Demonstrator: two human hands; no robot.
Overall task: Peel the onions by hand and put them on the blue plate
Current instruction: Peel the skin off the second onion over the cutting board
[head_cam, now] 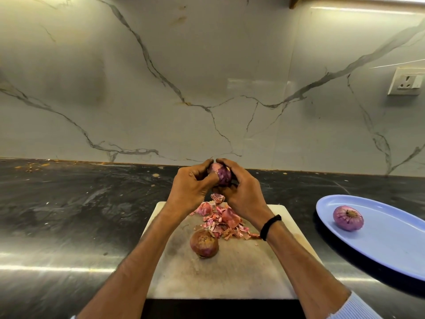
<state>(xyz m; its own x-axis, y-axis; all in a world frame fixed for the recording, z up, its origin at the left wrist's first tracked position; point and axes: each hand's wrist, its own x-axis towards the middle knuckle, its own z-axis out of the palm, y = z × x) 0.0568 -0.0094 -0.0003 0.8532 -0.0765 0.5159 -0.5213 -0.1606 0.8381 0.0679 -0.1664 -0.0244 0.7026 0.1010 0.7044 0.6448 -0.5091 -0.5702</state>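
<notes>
Both hands hold a partly peeled purple onion [222, 174] above the far edge of the cutting board [230, 275]. My left hand [193, 187] grips it from the left, thumb on its skin. My right hand [241, 192] curls round it from the right. An unpeeled brown-red onion [204, 243] sits on the board. A pile of pink onion skins [224, 221] lies behind it. One peeled onion [348, 218] rests on the blue plate [391, 249] at the right.
The board lies on a dark, shiny countertop [69, 215]. A marble wall [207, 77] stands behind, with a socket [406, 81] at the upper right. A black band circles my right wrist [270, 226].
</notes>
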